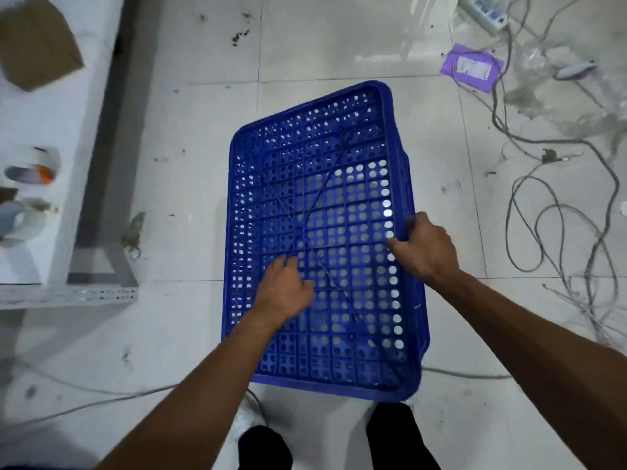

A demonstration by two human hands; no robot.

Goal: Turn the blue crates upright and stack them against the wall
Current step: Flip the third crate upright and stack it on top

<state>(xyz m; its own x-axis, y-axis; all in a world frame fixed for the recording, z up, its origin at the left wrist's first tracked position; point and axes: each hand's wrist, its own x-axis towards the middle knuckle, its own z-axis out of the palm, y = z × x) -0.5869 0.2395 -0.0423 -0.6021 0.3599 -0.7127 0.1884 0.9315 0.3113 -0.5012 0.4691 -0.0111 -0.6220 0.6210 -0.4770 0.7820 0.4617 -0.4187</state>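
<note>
Gripping the right rim of the blue crate (322, 215) at centre frame, base facing the camera, right hand (427, 249) curled round that edge, left hand (285, 290) on the perforated base, fingers bent, hold unclear, purple packet (471, 67) upper right, white label unreadable

The crate (322, 232) is bright blue, its face a ribbed grid of round holes. The floor (203, 164) is glossy white tile, flecked dark. The packet (471, 67) is purple with a white label, the box (37, 42) brown, the cables (559, 215) grey, the trousers (397, 435) black.
</note>
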